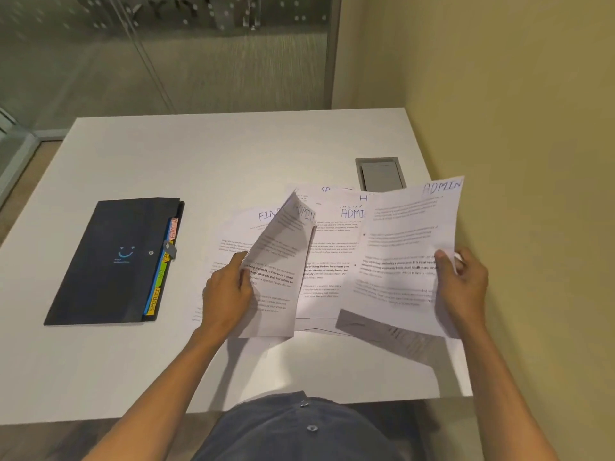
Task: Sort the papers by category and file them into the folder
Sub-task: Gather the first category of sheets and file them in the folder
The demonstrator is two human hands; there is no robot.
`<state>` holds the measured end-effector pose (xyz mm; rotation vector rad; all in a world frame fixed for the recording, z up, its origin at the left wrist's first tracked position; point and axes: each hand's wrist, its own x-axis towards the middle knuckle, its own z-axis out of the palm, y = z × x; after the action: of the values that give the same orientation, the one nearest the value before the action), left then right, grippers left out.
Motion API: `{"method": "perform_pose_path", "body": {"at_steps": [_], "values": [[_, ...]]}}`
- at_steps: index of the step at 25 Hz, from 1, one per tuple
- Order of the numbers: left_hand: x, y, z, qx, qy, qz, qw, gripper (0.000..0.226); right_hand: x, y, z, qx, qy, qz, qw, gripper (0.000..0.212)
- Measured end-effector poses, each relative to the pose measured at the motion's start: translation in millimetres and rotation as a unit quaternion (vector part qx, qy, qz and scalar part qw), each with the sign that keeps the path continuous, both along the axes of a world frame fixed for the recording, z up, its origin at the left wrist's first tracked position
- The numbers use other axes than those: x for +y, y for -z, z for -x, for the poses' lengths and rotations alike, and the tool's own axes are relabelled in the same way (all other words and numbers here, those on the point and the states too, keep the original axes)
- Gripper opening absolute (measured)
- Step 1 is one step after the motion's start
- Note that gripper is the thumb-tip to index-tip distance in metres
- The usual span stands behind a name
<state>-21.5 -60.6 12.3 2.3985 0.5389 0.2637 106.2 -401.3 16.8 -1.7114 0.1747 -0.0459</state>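
A dark folder point(109, 261) lies closed on the left of the white table point(166, 154), with coloured tabs reading ADMIN and SPORTS along its right edge. My left hand point(226, 291) grips a curled sheet headed ADMIN point(279, 261), lifted off the pile. My right hand point(462, 284) holds a second sheet headed ADMIN point(406, 254) by its right edge, raised above the table. Between them a spread pile of papers point(327, 257) lies flat, with headings FIN and ADMIN showing and others partly hidden.
A grey cable hatch point(381, 174) is set into the table behind the papers. A yellow wall runs close along the right edge of the table. A glass partition stands behind the far edge.
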Motion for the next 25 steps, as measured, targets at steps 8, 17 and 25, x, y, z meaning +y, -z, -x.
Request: {"method": "perform_pose_path", "body": {"at_steps": [8,17,25], "values": [[25.9,-10.0,-7.2,0.017,-0.053,0.329,0.943,0.029,89.1,-49.5,24.4,0.077,-0.04,-0.112,0.99,0.014],[34.0,-24.7,-0.3,0.018,-0.073,0.497,0.864,0.022,160.5,1.1,55.1,0.15,-0.036,-0.032,0.988,0.01],[27.4,-13.9,-4.0,0.003,-0.044,0.494,0.868,0.021,170.5,10.8,54.5,0.184,0.014,-0.147,0.972,0.033]]}}
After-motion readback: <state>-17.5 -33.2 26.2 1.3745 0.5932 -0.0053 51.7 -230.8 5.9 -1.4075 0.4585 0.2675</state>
